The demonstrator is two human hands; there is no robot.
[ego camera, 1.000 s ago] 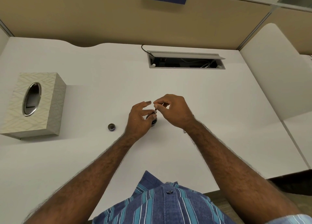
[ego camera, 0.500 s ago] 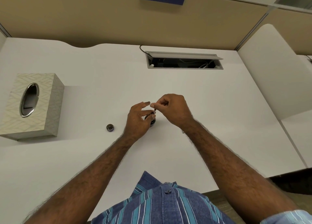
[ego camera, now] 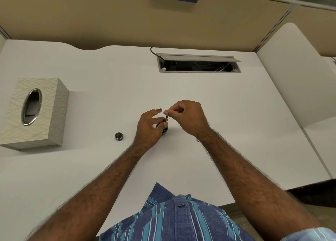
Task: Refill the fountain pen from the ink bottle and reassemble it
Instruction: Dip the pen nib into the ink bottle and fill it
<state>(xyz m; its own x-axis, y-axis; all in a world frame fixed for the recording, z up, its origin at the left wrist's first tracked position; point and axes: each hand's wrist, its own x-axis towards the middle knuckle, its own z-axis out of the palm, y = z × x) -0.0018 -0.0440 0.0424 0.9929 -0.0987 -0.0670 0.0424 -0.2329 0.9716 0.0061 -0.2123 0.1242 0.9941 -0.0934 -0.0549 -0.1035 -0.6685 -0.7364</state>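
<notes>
1. Right hand point(ego camera: 189, 117): thumb and forefinger are pinched together on the upper end of a thin dark pen part point(ego camera: 166, 117), held nearly upright. The other fingers are curled in. Whether this is the converter or the whole front section is too small to tell.

2. Left hand point(ego camera: 150, 126): its lower fingers and thumb close around the ink bottle point(ego camera: 163, 129) and touch the lower end of the pen part; the upper fingers are spread and free.

3. Task item: the pen part stands directly over the mouth of the bottle, which sits on the white desk point(ego camera: 109, 77) mostly hidden by the left hand. Whether the tip is immersed cannot be seen.

4. Bottle cap point(ego camera: 119, 136): off, lying open side up on the desk, just left of the left hand.

5. Judgement: the filling step appears to be in hand; reassembly is not yet begun.

6. Recommended practice: hold the bottle firmly down, keep the part vertical with the tip fully under the ink, work the filler slowly, and lift straight out to avoid tipping the bottle or dripping.

7. Periphery: a tissue box point(ego camera: 34, 111) stands well apart at the left, suitable for wiping. A small object shows beside the right wrist, unidentifiable.
</notes>
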